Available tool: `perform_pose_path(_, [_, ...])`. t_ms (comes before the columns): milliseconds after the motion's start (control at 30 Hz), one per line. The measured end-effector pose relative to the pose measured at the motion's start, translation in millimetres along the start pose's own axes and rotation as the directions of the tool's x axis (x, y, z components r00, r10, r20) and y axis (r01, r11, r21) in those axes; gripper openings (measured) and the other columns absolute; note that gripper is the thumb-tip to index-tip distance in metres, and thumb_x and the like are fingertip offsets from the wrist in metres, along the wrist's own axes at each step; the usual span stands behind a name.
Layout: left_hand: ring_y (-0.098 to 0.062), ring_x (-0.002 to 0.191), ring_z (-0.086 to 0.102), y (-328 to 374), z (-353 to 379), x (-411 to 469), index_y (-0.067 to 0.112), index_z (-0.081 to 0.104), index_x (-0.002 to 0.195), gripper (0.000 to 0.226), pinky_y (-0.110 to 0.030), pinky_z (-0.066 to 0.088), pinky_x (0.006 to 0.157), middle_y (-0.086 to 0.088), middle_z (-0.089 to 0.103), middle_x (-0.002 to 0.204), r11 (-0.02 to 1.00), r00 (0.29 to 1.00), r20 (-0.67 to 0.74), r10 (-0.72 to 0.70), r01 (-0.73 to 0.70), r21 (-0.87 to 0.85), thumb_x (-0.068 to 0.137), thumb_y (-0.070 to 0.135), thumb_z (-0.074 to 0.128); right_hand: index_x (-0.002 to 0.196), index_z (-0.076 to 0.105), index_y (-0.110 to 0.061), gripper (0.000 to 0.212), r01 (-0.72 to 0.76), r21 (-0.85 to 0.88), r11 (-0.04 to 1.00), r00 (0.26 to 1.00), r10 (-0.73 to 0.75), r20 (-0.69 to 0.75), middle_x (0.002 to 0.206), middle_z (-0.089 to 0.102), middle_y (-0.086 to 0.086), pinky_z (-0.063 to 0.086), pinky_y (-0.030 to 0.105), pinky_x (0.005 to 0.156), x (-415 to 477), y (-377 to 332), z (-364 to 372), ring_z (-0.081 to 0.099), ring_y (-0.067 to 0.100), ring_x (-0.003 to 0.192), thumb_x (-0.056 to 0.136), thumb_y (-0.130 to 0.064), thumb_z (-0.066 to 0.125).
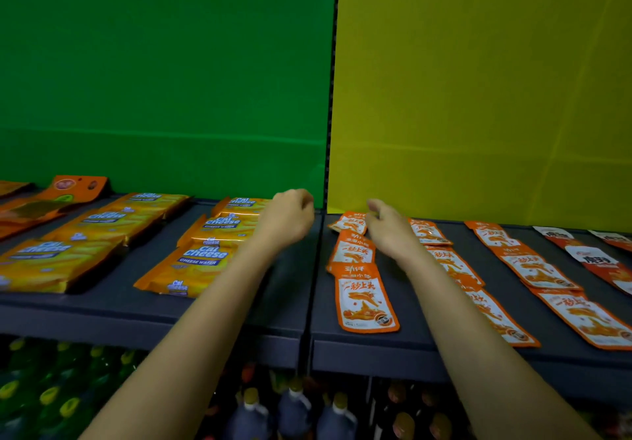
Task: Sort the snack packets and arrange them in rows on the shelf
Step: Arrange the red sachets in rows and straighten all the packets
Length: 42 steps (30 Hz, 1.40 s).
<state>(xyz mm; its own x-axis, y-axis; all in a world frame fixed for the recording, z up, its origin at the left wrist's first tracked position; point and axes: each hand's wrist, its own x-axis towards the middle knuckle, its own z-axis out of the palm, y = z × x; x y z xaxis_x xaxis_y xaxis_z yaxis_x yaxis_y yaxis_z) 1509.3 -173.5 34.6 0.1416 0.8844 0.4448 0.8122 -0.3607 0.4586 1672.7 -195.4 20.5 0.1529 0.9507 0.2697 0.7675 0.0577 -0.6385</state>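
Hands (388, 234) beside rear orange packet (349, 224)

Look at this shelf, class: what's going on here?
A person is laying out snack packets in rows on a dark shelf. The right hand appears to pinch the rearmost orange sachet of the leftmost sachet row. The left hand hovers curled and empty beside the Cal Cheese wafer packs. More sachet rows lie further right.

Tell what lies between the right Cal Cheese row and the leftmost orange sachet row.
Head view: bare dark shelf, its seam, the left hand above it.
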Motion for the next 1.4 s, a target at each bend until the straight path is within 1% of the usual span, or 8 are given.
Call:
perform_pose_path(167, [-0.032, 0.119, 0.054, -66.7, -62.2, -3.1, 0.008, 0.063, 0.118, 0.033, -0.036, 0.043, 0.097, -0.016, 0.061, 0.126, 0.995, 0.995, -0.025, -0.099, 0.099, -0.035, 0.093, 0.016, 0.043, 0.141, 0.037, -0.005, 0.042, 0.074, 0.016, 0.997, 0.997, -0.075, 0.028, 0.149, 0.038, 0.011, 0.029, 0.031, 0.109, -6.2, -49.9, 5.6, 0.036, 0.026, 0.137, 0.099, -0.012, 0.035])
perform_pose_path(333, [-0.037, 0.111, 0.057, -127.4, -85.2, -13.8, -0.001, 0.063, 0.109, 0.030, -0.038, 0.045, 0.086, -0.025, 0.063, 0.117, 0.976, 0.979, -0.006, -0.201, 0.200, -0.082, 0.092, 0.014, 0.043, 0.142, 0.035, -0.002, 0.044, 0.014, 0.044, 0.999, 0.995, -0.018, 0.099, 0.150, 0.036, 0.012, 0.025, 0.032, 0.113, -9.0, -92.2, 43.6, 0.034, 0.025, 0.139, 0.100, -0.013, 0.036])
perform_pose_path(467, [-0.036, 0.125, 0.047, -155.1, -76.6, -18.0, -0.002, 0.050, 0.125, 0.039, -0.039, 0.038, 0.100, -0.025, 0.049, 0.135, 0.944, 0.958, 0.145, -0.249, 0.273, -0.185, 0.095, 0.022, 0.043, 0.132, 0.043, 0.007, 0.039, -0.087, 0.095, 0.992, 0.993, 0.079, 0.090, 0.142, 0.044, 0.020, 0.030, 0.036, 0.107, -19.6, -110.6, 79.9, 0.040, 0.032, 0.132, 0.100, -0.014, 0.035])
perform_pose_path(600, [-0.030, 0.130, 0.044, -165.0, -63.2, -25.3, 0.006, 0.030, 0.142, 0.053, -0.037, 0.034, 0.108, -0.014, 0.040, 0.146, 0.867, 0.907, 0.323, -0.269, 0.374, -0.329, 0.097, 0.032, 0.041, 0.140, 0.034, 0.001, 0.048, -0.173, 0.180, 0.968, 0.980, 0.150, 0.133, 0.148, 0.037, 0.014, 0.029, 0.030, 0.107, -32.4, -114.1, 112.9, 0.034, 0.027, 0.137, 0.101, -0.027, 0.032])
perform_pose_path(767, [-0.028, 0.125, 0.049, -165.2, -59.8, -28.6, 0.010, 0.031, 0.142, 0.051, -0.036, 0.037, 0.103, -0.011, 0.044, 0.143, 0.832, 0.913, 0.336, -0.231, 0.364, -0.419, 0.096, 0.028, 0.045, 0.132, 0.048, -0.016, 0.039, -0.152, 0.249, 0.956, 0.985, 0.126, 0.119, 0.133, 0.055, 0.005, 0.038, 0.027, 0.092, -41.0, -117.7, 129.6, 0.052, 0.022, 0.121, 0.101, -0.033, 0.030])
perform_pose_path(1033, [-0.025, 0.116, 0.056, -169.3, -58.7, -25.0, 0.015, 0.032, 0.142, 0.050, -0.031, 0.042, 0.089, -0.009, 0.050, 0.138, 0.844, 0.913, 0.368, -0.176, 0.332, -0.421, 0.095, 0.025, 0.047, 0.135, 0.044, -0.012, 0.042, -0.156, 0.227, 0.961, 0.987, 0.144, 0.071, 0.138, 0.047, 0.010, 0.038, 0.035, 0.102, -40.0, -120.1, 133.9, 0.048, 0.024, 0.125, 0.100, -0.033, 0.035])
perform_pose_path(1300, [-0.026, 0.120, 0.053, -173.4, -56.0, -22.9, 0.017, 0.022, 0.147, 0.056, -0.036, 0.042, 0.100, -0.009, 0.045, 0.143, 0.856, 0.906, 0.390, -0.163, 0.327, -0.400, 0.096, 0.026, 0.044, 0.141, 0.040, -0.012, 0.048, -0.159, 0.170, 0.973, 0.987, 0.152, 0.055, 0.140, 0.041, 0.012, 0.034, 0.036, 0.107, -33.6, -116.8, 138.2, 0.043, 0.027, 0.129, 0.099, -0.036, 0.034])
perform_pose_path(1400, [-0.028, 0.129, 0.045, -173.5, -56.6, -22.8, 0.013, 0.030, 0.143, 0.052, -0.037, 0.036, 0.107, -0.011, 0.039, 0.147, 0.887, 0.911, 0.378, -0.167, 0.306, -0.346, 0.095, 0.023, 0.046, 0.139, 0.042, -0.011, 0.048, -0.169, 0.178, 0.969, 0.984, 0.158, 0.079, 0.140, 0.043, 0.012, 0.036, 0.038, 0.108, -32.6, -117.7, 135.1, 0.044, 0.026, 0.128, 0.099, -0.036, 0.034])
